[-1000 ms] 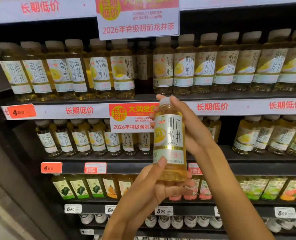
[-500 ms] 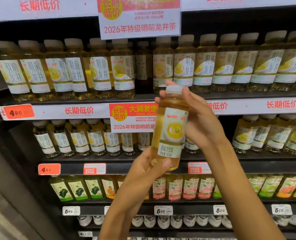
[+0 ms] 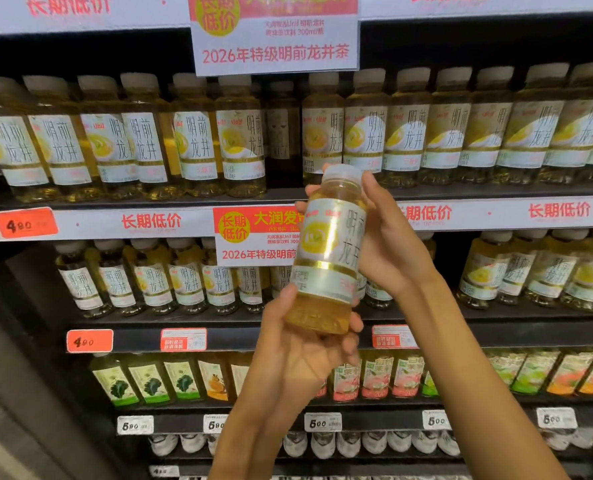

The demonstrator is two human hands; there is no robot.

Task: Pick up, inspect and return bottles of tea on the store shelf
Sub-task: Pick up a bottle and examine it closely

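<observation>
A small clear bottle of yellow tea (image 3: 328, 252) with a white cap and a white label is held up in front of the shelves, tilted slightly right at the top. My left hand (image 3: 298, 351) grips its base from below, thumb on the label's lower edge. My right hand (image 3: 388, 244) grips the upper body and neck from the right and behind. The label's front with the large characters faces me.
Rows of the same tea bottles (image 3: 198, 147) fill the top shelf and the shelf below (image 3: 184, 282). A gap shows in the top row (image 3: 281, 140). Juice bottles (image 3: 149, 379) stand lower. Price strips (image 3: 149, 221) and a promo sign (image 3: 274, 32) hang on the shelf edges.
The bottle has been turned in both hands, from its front to a side panel and round to the front again. It also rose and tilted a little.
</observation>
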